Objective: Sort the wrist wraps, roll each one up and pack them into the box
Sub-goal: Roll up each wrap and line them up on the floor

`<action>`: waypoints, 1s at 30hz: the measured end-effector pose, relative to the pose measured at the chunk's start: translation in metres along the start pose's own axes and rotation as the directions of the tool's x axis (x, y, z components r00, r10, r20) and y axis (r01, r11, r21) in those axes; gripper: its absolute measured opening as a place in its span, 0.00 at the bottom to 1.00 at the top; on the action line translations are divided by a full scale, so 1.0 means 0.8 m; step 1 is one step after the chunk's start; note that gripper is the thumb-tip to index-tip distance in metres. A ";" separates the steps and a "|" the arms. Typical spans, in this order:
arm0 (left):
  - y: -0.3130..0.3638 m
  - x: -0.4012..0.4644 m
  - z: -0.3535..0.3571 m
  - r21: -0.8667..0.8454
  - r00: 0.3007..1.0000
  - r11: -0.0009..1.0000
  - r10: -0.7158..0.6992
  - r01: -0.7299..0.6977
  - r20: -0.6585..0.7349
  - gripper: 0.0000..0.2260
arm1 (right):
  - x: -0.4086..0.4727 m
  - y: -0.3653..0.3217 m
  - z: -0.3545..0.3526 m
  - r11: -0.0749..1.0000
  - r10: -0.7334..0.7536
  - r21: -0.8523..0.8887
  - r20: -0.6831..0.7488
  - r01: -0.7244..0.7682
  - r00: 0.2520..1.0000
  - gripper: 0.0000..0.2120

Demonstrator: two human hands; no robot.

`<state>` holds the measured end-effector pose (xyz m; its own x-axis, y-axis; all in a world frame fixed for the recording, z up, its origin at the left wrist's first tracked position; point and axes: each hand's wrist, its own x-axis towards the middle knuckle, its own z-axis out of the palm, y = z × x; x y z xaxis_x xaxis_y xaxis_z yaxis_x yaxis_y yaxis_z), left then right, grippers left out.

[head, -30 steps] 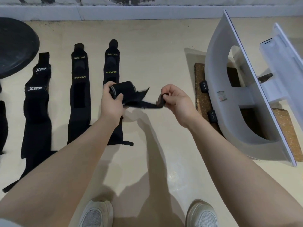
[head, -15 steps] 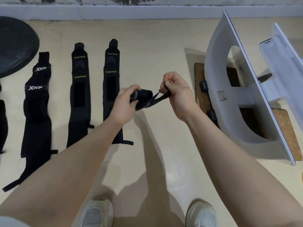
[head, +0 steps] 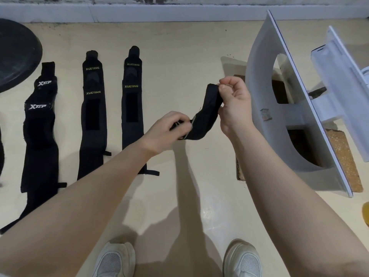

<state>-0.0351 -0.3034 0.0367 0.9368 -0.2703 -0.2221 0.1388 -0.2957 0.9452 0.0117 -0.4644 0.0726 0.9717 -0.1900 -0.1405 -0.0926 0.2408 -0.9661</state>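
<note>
Here we hold 1 black wrist wrap (head: 205,118) in the air above the middle of the floor (head: 179,62). Our left hand (head: 166,130) curls its fingers around the wrap's lower end, and our right hand (head: 234,104) pinches its upper end, so the band runs slanted between them. 3 more wraps lie flat near the floor's left edge: 2 marked XUEYING (head: 92,114) (head: 132,100) and 1 marked XTEP (head: 39,124) (all lengthwise, side by side). The white box (head: 265,92) stands tilted at the right edge, on a cork mat (head: 343,158).
</note>
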 end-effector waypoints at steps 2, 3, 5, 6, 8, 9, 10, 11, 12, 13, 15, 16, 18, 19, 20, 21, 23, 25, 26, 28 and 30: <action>-0.006 0.000 0.007 0.126 1.000 0.992 0.009 -0.009 -0.002 0.09 | 0.000 0.000 0.001 1.000 0.010 0.020 0.022 -0.010 1.000 0.12; -0.007 0.000 0.011 0.145 1.000 0.989 0.002 -0.002 0.002 0.09 | -0.001 0.000 0.002 0.999 0.022 0.026 0.024 -0.022 0.999 0.12; -0.004 -0.003 0.016 0.074 0.999 0.997 -0.022 0.019 0.045 0.08 | -0.004 0.007 0.002 0.994 0.096 0.046 -0.035 -0.094 0.995 0.10; -0.003 -0.004 0.018 0.005 0.996 0.999 -0.046 0.046 0.073 0.09 | -0.005 0.014 0.001 0.985 0.161 0.081 -0.079 -0.155 0.984 0.09; -0.002 -0.006 0.020 -0.077 0.989 0.992 -0.094 0.103 0.113 0.09 | -0.006 0.028 -0.001 0.951 0.291 0.146 -0.114 -0.274 0.950 0.05; -0.004 -0.006 0.020 -0.110 0.986 0.985 -0.118 0.131 0.118 0.08 | -0.006 0.035 -0.003 0.934 0.346 0.133 -0.102 -0.332 0.933 0.05; -0.007 -0.007 0.020 -0.157 0.983 0.974 -0.145 0.162 0.110 0.08 | -0.005 0.040 -0.005 0.919 0.394 0.066 -0.084 -0.389 0.915 0.09; -0.009 -0.006 0.017 -0.220 0.979 0.955 -0.182 0.197 0.088 0.07 | -0.004 0.044 -0.007 0.896 0.438 -0.052 -0.062 -0.441 0.897 0.15; -0.011 -0.005 0.014 -0.293 0.973 0.929 -0.224 0.229 0.050 0.06 | -0.005 0.047 -0.009 0.856 0.484 -0.185 -0.037 -0.482 0.874 0.21; -0.014 -0.003 0.009 -0.360 0.965 0.899 -0.264 0.249 0.007 0.06 | -0.008 0.047 -0.011 0.800 0.541 -0.303 -0.006 -0.517 0.841 0.24; -0.018 0.002 0.001 -0.458 0.946 0.850 -0.320 0.260 -0.057 0.07 | -0.017 0.047 -0.015 0.697 0.663 -0.438 0.092 -0.568 0.743 0.22; -0.019 0.003 0.000 -0.481 0.939 0.838 -0.334 0.259 -0.076 0.07 | -0.019 0.049 -0.016 0.682 0.693 -0.453 0.148 -0.574 0.706 0.20; -0.019 0.005 0.002 -0.500 0.935 0.828 -0.342 0.254 -0.093 0.07 | -0.025 0.055 -0.018 0.720 0.674 -0.426 0.241 -0.548 0.698 0.15; -0.017 0.005 0.004 -0.506 0.934 0.824 -0.344 0.253 -0.093 0.07 | -0.026 0.057 -0.017 0.751 0.647 -0.388 0.270 -0.535 0.713 0.13; -0.015 0.006 0.005 -0.512 0.931 0.819 -0.352 0.258 -0.094 0.07 | -0.026 0.060 -0.016 0.777 0.623 -0.340 0.288 -0.530 0.728 0.11; -0.015 0.008 0.006 -0.520 0.926 0.812 -0.366 0.265 -0.098 0.06 | -0.026 0.061 -0.016 0.794 0.605 -0.297 0.299 -0.531 0.738 0.10; -0.013 0.011 0.008 -0.523 0.913 0.806 -0.391 0.277 -0.119 0.06 | -0.027 0.062 -0.015 0.813 0.582 -0.244 0.315 -0.529 0.749 0.08; -0.012 0.013 0.010 -0.510 0.903 0.814 -0.403 0.278 -0.151 0.06 | -0.027 0.063 -0.015 0.821 0.570 -0.247 0.322 -0.515 0.756 0.07; -0.012 0.013 0.012 -0.507 0.900 0.817 -0.404 0.275 -0.162 0.07 | -0.026 0.064 -0.013 0.824 0.566 -0.260 0.313 -0.504 0.763 0.06; -0.016 0.015 0.014 -0.493 0.896 0.824 -0.409 0.280 -0.174 0.10 | -0.026 0.064 -0.010 0.829 0.555 -0.269 0.281 -0.490 0.783 0.03; -0.019 0.017 0.011 -0.528 0.894 0.785 -0.437 0.326 -0.098 0.15 | -0.026 0.065 -0.008 0.838 0.540 -0.253 0.251 -0.484 0.803 0.02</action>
<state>-0.0274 -0.3109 0.0172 0.8085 -0.0228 -0.5881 0.5834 0.1635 0.7956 -0.0146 -0.4541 0.0242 0.7851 0.2167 -0.5802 -0.6029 0.0526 -0.7961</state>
